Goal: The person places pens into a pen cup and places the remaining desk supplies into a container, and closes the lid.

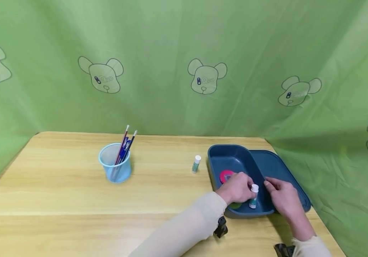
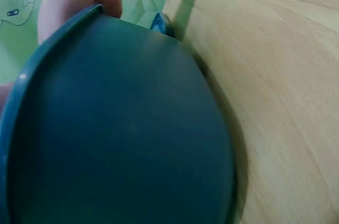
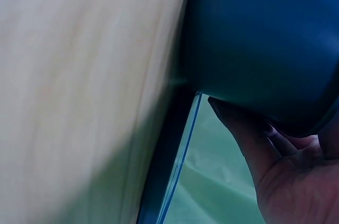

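A deep dark-blue plastic box (image 1: 214, 175) sits at the table's right side. Inside it, my left hand (image 1: 239, 187) pinches a white-capped glue stick (image 1: 253, 202), which is upright near the box's front. A pink round item (image 1: 225, 175) lies in the box beside that hand, partly covered by it. Under the same hand shows a bit of a green item (image 1: 235, 206), mostly hidden. My right hand (image 1: 283, 196) grips the right wall of the box; in the right wrist view its thumb and fingers are against the box's outside.
The box's blue lid (image 1: 275, 166) lies flat to the right, partly behind the box. Left of the box stands a second glue stick (image 1: 196, 164). A light-blue mesh cup (image 1: 119, 174) holding pencils and pens (image 1: 124, 148) is farther left. Green cloth (image 1: 158, 100) hangs behind the table.
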Available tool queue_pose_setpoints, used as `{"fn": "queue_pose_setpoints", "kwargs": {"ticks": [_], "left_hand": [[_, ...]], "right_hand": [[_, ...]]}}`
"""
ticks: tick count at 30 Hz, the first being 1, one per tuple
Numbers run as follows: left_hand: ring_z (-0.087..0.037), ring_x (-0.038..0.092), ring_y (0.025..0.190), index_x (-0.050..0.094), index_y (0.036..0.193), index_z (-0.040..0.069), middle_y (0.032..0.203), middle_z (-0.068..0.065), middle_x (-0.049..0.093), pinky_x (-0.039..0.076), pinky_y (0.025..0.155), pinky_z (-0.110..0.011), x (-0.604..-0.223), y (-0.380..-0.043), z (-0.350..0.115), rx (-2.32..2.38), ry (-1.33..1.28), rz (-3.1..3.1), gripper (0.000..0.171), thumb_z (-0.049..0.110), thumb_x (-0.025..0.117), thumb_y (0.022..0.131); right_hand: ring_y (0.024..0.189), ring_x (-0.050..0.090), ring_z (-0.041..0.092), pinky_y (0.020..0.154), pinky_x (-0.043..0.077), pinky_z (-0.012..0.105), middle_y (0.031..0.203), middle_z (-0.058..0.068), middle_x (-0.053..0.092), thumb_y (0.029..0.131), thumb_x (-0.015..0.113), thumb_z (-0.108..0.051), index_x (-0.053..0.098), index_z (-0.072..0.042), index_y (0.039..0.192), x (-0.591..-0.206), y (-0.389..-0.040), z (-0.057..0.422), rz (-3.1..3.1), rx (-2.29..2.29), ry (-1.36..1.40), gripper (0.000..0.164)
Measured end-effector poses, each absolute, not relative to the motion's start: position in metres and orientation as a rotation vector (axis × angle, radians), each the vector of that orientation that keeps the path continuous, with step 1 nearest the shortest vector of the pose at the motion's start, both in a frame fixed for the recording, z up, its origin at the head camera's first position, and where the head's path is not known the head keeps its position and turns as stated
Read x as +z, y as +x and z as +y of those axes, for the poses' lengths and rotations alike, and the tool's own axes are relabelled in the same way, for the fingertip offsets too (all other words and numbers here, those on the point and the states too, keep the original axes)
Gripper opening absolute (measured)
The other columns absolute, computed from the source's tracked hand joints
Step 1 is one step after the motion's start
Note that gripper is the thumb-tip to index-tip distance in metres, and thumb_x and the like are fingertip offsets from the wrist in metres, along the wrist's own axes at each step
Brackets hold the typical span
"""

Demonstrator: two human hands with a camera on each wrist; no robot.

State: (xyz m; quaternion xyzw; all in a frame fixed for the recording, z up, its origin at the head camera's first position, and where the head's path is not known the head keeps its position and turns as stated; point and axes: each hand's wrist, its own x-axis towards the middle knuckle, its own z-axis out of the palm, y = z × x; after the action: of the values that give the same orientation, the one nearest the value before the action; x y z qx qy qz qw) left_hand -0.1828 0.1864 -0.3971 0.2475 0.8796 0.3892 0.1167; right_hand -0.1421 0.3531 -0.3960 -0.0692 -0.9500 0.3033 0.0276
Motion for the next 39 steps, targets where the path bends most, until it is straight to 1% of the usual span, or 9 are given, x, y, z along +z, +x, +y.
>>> {"fn": "queue_pose_setpoints", "kwargs": {"ticks": [4,10,17,22,26,30,33,36,39], "left_hand": [[-0.002,0.052,0.065,0.072,0.084,0.014,0.069,0.011,0.059,0.042,0.057,-0.013,-0.3982,-0.1841,0.1904,1.118,0.707,2.578,0.01,0.02,0.08,0.084],[-0.004,0.052,0.066,0.071,0.087,0.012,0.072,0.009,0.06,0.043,0.059,-0.014,-0.3994,-0.1864,0.1931,1.109,0.639,2.56,0.013,0.019,0.08,0.083],[-0.006,0.052,0.062,0.069,0.076,0.012,0.065,0.008,0.059,0.042,0.055,-0.016,-0.3998,-0.185,0.1937,1.098,0.566,2.537,0.018,0.023,0.083,0.08],[-0.003,0.053,0.061,0.071,0.074,0.012,0.06,0.009,0.06,0.043,0.056,-0.016,-0.3996,-0.1846,0.1933,1.146,0.517,2.498,0.019,0.026,0.083,0.08],[-0.002,0.053,0.067,0.073,0.083,0.012,0.069,0.009,0.063,0.046,0.062,-0.016,-0.3992,-0.1854,0.1937,1.13,0.521,2.503,0.016,0.025,0.082,0.081],[-0.003,0.054,0.075,0.074,0.094,0.013,0.086,0.01,0.065,0.049,0.069,-0.017,-0.3996,-0.1858,0.1937,1.099,0.538,2.527,0.021,0.028,0.081,0.082],[-0.002,0.055,0.079,0.074,0.099,0.013,0.092,0.01,0.067,0.049,0.073,-0.018,-0.4003,-0.1859,0.1927,1.13,0.55,2.52,0.023,0.027,0.081,0.082],[0.0,0.056,0.081,0.074,0.102,0.013,0.093,0.011,0.067,0.048,0.073,-0.016,-0.4001,-0.1858,0.1904,1.169,0.595,2.521,0.023,0.026,0.079,0.083],[0.002,0.055,0.077,0.074,0.103,0.013,0.086,0.013,0.066,0.046,0.07,-0.013,-0.3985,-0.1847,0.1875,1.191,0.664,2.516,0.022,0.025,0.077,0.085]], "right_hand": [[0.126,0.039,0.054,0.095,0.039,0.065,0.136,0.036,0.046,0.106,0.045,-0.026,0.052,0.011,0.135,-0.3959,-0.1431,0.3532,-2.931,0.929,-0.219,0.047],[0.126,0.039,0.053,0.095,0.04,0.064,0.135,0.036,0.047,0.105,0.045,-0.026,0.052,0.01,0.135,-0.3973,-0.1435,0.3531,-2.921,0.933,-0.206,0.047],[0.127,0.038,0.053,0.096,0.039,0.064,0.137,0.036,0.045,0.106,0.043,-0.026,0.05,0.011,0.136,-0.3961,-0.1427,0.3517,-2.935,0.953,-0.216,0.048],[0.128,0.037,0.054,0.098,0.036,0.065,0.137,0.036,0.044,0.106,0.042,-0.026,0.049,0.011,0.137,-0.3953,-0.1429,0.351,-2.943,0.959,-0.225,0.049],[0.128,0.036,0.054,0.098,0.036,0.066,0.138,0.037,0.044,0.106,0.042,-0.026,0.048,0.011,0.138,-0.3946,-0.1424,0.3506,-2.941,0.973,-0.23,0.049],[0.128,0.036,0.053,0.098,0.036,0.065,0.137,0.036,0.044,0.106,0.042,-0.027,0.048,0.011,0.138,-0.3947,-0.1418,0.3502,-2.936,0.982,-0.238,0.049],[0.128,0.036,0.054,0.098,0.036,0.066,0.137,0.036,0.044,0.106,0.042,-0.027,0.048,0.011,0.138,-0.3948,-0.1416,0.3506,-2.94,0.976,-0.241,0.05],[0.128,0.036,0.054,0.098,0.036,0.066,0.137,0.037,0.044,0.106,0.042,-0.027,0.048,0.011,0.137,-0.3949,-0.1416,0.3511,-2.939,0.971,-0.236,0.05],[0.128,0.037,0.054,0.098,0.035,0.066,0.137,0.037,0.044,0.106,0.043,-0.026,0.049,0.012,0.136,-0.3954,-0.1412,0.3509,-2.938,0.966,-0.23,0.048]]}}
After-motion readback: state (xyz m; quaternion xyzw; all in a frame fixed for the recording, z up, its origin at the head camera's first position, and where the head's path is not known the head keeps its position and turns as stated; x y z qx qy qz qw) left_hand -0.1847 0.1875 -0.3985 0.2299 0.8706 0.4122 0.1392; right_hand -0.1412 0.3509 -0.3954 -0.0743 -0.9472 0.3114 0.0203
